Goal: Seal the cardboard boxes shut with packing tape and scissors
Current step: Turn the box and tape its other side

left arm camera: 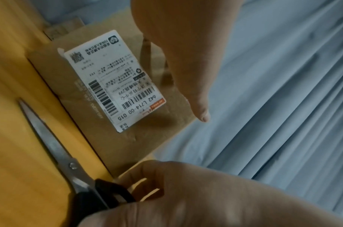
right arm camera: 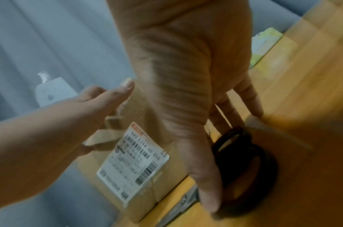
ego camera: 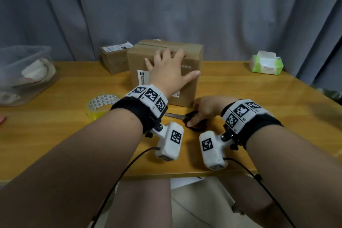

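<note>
1. Larger cardboard box (ego camera: 164, 72) stands on the bench (ego camera: 249, 102), shipping label (left arm camera: 116, 79) on its near face. Top flaps look folded down along a centre seam; whether tape covers it, cannot tell.
2. Left hand (ego camera: 168, 72) lies spread over the box's near top edge, fingers straight, thumb out to the side. Judged purpose: brace the box and keep the flaps flat.
3. Right hand (ego camera: 201, 109) sits below and to the right of the left hand, at the foot of the box. Its fingers are curled at the black loops of the scissors (ego camera: 187, 118), which lie flat on the bench with the blades pointing toward the left wrist. Probably picking up or setting down; cannot tell which.
4. Packing tape roll (ego camera: 101, 103) stands left of the left wrist, untouched, within easy reach.
5. Smaller cardboard box (ego camera: 112, 57) sits beyond and left of the left hand, just beside the larger one.
6. Outward: clear plastic tub (ego camera: 26, 72) far left; tissue pack (ego camera: 266, 64) far right; grey curtain (ego camera: 185, 5) behind.
</note>
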Demonstrator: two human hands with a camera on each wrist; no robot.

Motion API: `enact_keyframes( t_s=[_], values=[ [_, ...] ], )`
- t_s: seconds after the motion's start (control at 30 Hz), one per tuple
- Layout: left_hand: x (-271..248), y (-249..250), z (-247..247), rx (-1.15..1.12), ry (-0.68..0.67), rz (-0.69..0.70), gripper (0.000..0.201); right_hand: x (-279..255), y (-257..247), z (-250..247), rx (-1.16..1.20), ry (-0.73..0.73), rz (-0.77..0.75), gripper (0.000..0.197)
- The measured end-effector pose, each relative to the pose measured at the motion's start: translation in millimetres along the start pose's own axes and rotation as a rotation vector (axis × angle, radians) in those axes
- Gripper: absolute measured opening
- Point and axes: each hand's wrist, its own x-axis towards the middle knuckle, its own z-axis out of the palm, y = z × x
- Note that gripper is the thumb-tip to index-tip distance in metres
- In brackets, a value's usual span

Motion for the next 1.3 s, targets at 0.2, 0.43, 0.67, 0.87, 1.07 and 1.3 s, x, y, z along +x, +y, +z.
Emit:
enact_keyframes(
  t_s=[0.2,0.43,0.67,0.87,1.07,1.3],
  values=[
    [2,16,-6,0.014,0.058,-0.022,0.054,4,41,-1,-0.081,0.17,0.091,0.035],
    [11,15,-12,0.163,-0.057,0.017,0.068,17,85,7,-0.007,0.348,0.2,0.049],
    [13,28,-14,0.075,-0.033,-0.005,0.035,15,51,-32,0.406,0.794,-0.133,0.049],
    [-18,-14,-48,-0.199,0.013,0.177,0.02,-18,17,-57,0.77,0.753,-0.5,0.044],
    [-24,-43,-69,-0.193,-0.227,0.028,0.064,-26,-6,-48,0.622,0.736,-0.501,0.017],
    [-18,-40,-83,-0.409,-0.455,-0.165,0.079,-49,1,-52,0.512,0.816,-0.522,0.033]
  ],
)
